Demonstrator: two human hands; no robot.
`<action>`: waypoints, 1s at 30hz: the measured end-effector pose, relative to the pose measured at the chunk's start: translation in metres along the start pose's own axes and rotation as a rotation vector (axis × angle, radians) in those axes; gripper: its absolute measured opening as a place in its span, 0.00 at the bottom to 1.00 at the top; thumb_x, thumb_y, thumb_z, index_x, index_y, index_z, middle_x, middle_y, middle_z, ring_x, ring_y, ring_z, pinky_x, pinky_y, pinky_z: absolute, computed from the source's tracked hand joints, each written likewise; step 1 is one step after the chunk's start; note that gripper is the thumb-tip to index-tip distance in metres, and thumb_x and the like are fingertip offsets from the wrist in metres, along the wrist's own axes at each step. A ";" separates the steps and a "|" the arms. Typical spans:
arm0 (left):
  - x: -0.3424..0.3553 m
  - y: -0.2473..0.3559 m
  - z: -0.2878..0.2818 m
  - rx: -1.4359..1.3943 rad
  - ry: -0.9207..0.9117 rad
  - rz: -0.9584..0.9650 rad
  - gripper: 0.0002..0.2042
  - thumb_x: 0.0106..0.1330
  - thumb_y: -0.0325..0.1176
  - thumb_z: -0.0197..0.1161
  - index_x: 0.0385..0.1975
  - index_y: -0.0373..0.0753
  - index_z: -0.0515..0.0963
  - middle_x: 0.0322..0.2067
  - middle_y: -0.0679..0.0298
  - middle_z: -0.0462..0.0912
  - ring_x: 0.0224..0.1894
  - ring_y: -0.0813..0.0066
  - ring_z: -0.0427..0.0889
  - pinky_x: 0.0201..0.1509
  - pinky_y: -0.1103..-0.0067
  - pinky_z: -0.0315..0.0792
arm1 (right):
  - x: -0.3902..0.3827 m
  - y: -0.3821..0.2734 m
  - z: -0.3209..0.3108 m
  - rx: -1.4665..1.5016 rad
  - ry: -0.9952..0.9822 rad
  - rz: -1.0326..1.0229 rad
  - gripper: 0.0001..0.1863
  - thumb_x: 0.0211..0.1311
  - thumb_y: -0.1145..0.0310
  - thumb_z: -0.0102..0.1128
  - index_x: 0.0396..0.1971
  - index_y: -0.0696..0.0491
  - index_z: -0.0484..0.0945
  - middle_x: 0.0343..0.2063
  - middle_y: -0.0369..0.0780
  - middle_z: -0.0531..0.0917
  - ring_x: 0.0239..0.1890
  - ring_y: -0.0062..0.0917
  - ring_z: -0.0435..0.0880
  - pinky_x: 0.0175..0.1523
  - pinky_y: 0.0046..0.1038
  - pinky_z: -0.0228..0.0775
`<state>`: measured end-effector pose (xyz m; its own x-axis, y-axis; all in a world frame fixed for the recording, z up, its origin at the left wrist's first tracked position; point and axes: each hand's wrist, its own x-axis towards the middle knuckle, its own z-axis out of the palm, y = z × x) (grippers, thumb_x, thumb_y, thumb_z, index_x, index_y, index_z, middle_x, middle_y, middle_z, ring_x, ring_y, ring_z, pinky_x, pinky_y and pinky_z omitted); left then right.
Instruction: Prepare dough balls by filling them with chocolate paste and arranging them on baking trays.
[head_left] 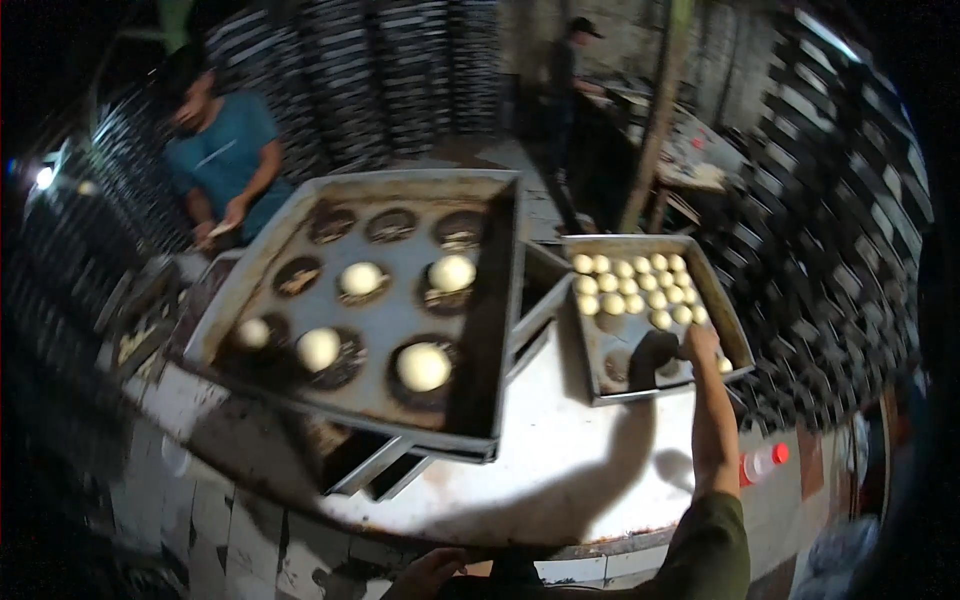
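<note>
My right hand reaches into the smaller metal tray at the right, its fingers bent downward. What they hold, if anything, is hidden; one pale dough ball lies right beside them. Several more dough balls sit in close rows across the far part of that tray. My left hand is low at the bottom edge, by the table's near side, dim and with its fingers hard to make out. Nearer the left stands a large baking tray with round dark hollows; several hold a dough ball, others none.
Beneath the large tray, other metal trays jut out over the white table. A red-capped bottle is beyond the table's right side. At left a person in a teal shirt works; another person stands far back. Stacked trays line the walls.
</note>
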<state>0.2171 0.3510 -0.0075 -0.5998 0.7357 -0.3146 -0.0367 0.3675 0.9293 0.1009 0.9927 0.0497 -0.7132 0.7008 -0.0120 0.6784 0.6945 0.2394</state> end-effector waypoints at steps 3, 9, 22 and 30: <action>-0.014 0.048 -0.006 -0.456 0.092 -0.142 0.16 0.64 0.33 0.50 0.51 0.38 0.66 0.49 0.61 0.72 0.51 0.76 0.69 0.52 0.80 0.64 | -0.104 -0.068 -0.072 0.735 0.223 -0.084 0.12 0.39 0.65 0.59 0.19 0.58 0.69 0.24 0.51 0.77 0.31 0.46 0.74 0.36 0.37 0.65; -0.067 0.033 -0.019 -1.326 0.148 0.138 0.25 0.68 0.47 0.38 0.55 0.33 0.59 0.53 0.54 0.66 0.55 0.61 0.67 0.58 0.68 0.61 | -0.441 -0.234 -0.114 1.099 0.004 -1.052 0.20 0.35 0.68 0.66 0.32 0.57 0.71 0.29 0.47 0.72 0.32 0.39 0.72 0.32 0.39 0.65; -0.224 -0.118 -0.142 -1.670 0.516 0.857 0.18 0.62 0.33 0.45 0.49 0.28 0.63 0.47 0.54 0.71 0.49 0.64 0.70 0.56 0.74 0.62 | -0.588 -0.600 -0.126 1.636 -0.215 -0.921 0.10 0.58 0.75 0.39 0.36 0.61 0.69 0.33 0.50 0.74 0.40 0.38 0.71 0.47 0.32 0.61; -0.184 -0.094 -0.276 -1.166 0.983 0.377 0.23 0.52 0.21 0.56 0.51 0.40 0.65 0.44 0.60 0.71 0.47 0.70 0.70 0.50 0.76 0.67 | -0.421 -0.760 -0.061 1.859 0.089 -0.429 0.21 0.53 0.69 0.54 0.44 0.63 0.61 0.42 0.49 0.68 0.45 0.35 0.67 0.52 0.35 0.56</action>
<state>0.1105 0.0243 0.0162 -0.9646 -0.1348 -0.2265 -0.0649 -0.7114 0.6998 -0.1256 0.1598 -0.0679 -0.8249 0.4921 0.2782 -0.2589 0.1087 -0.9598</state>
